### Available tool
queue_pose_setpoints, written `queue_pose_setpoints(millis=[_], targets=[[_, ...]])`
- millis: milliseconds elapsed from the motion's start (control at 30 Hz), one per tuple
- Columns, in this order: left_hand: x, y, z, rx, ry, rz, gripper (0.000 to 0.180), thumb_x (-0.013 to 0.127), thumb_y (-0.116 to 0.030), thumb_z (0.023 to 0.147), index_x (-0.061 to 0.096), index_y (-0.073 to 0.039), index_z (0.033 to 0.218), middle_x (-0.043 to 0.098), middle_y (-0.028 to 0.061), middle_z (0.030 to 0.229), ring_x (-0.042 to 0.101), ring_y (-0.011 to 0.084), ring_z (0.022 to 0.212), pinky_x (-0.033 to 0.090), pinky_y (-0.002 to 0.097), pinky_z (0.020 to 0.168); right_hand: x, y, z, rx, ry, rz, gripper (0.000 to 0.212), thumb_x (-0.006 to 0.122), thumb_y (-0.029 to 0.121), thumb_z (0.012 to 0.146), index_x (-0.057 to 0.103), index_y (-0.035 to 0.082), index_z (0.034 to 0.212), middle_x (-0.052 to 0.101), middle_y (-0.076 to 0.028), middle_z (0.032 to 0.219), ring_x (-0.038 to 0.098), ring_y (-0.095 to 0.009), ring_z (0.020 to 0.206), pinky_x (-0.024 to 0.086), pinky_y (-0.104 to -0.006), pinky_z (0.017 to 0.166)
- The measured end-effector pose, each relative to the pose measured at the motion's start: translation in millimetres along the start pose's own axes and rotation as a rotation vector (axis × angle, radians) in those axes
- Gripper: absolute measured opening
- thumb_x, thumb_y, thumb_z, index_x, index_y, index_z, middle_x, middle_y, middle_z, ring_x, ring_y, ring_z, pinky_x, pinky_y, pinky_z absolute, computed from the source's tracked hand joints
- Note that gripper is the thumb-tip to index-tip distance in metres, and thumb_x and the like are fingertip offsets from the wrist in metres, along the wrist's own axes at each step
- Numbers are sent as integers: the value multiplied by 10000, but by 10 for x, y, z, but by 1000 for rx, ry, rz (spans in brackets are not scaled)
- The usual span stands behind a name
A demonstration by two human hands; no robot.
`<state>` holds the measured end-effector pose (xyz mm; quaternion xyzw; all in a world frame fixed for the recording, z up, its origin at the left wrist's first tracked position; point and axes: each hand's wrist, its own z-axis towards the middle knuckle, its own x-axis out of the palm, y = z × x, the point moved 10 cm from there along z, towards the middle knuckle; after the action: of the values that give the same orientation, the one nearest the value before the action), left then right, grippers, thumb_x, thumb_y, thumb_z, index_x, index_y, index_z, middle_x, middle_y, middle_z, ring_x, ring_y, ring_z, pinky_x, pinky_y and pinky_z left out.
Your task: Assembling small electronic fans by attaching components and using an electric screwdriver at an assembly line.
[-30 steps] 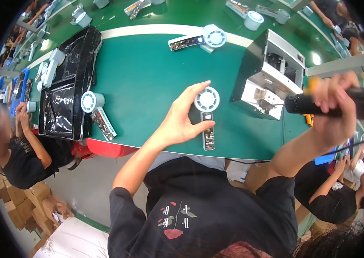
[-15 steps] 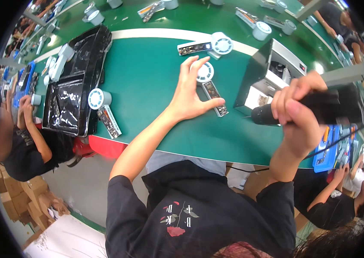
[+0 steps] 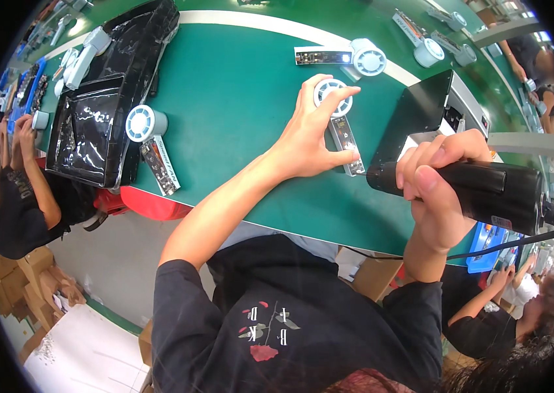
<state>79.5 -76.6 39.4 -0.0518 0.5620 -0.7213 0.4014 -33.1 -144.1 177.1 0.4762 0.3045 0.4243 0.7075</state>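
A small pale-blue handheld fan (image 3: pixel 345 134) lies on the green table, its handle uncovered so that a circuit board shows. My left hand (image 3: pixel 309 134) spans it, the thumb on the handle's lower end and fingers around the round fan head. A corded black electric screwdriver (image 3: pixel 480 193) is wrapped in my right hand (image 3: pixel 440 180) and lies nearly level. Its tip points left, close to the lower end of the fan's handle; whether it touches cannot be made out.
A black and silver box-shaped device (image 3: pixel 414 108) stands beyond my right hand. Another opened fan (image 3: pixel 368 60) lies behind, one more (image 3: pixel 147 124) at left beside a black tray (image 3: pixel 90 131). The screwdriver's cable (image 3: pixel 513 242) runs along the right. Other people sit on both sides.
The screwdriver has come down and its tip now sits at the fan's handle. My left index finger has moved onto the fan head. The whole view has shifted slightly.
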Motion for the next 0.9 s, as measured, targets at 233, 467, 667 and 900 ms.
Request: queue_pose_setpoints(millis=[233, 467, 667, 900], targets=[[-7, -13, 5, 19, -4, 4, 923, 915, -165, 624, 481, -186, 1438, 298, 222, 1421, 425, 392, 1312, 412, 469, 1109, -68, -89, -3, 39, -22, 116, 263, 714, -104, 787, 534, 14, 938, 643, -99, 727, 624, -144, 643, 508, -263, 624], [-15, -8, 12, 19, -7, 15, 918, 917, -169, 625, 485, -184, 1435, 306, 223, 1421, 417, 397, 1322, 415, 471, 1106, -3, -82, 20, 11, 28, -19, 186, 608, -25, 846, 465, 23, 954, 506, -63, 662, 484, -139, 508, 444, -317, 554], [-17, -20, 11, 12, 5, 14, 920, 917, -175, 630, 479, -189, 1440, 305, 226, 1420, 408, 399, 1328, 411, 471, 1108, -5, -132, -17, 22, 51, 113, 223, 680, -106, 795, 520, 19, 887, 616, -56, 674, 611, -136, 609, 499, -262, 621], [-9, -25, 8, 0, -2, 27, 909, 902, -186, 609, 478, -174, 1413, 304, 258, 1388, 391, 444, 1281, 438, 504, 1060, 75, -96, -67, -89, 146, -42, 237, 772, -15, 710, 582, 52, 833, 646, -56, 666, 634, -151, 582, 490, -264, 555]])
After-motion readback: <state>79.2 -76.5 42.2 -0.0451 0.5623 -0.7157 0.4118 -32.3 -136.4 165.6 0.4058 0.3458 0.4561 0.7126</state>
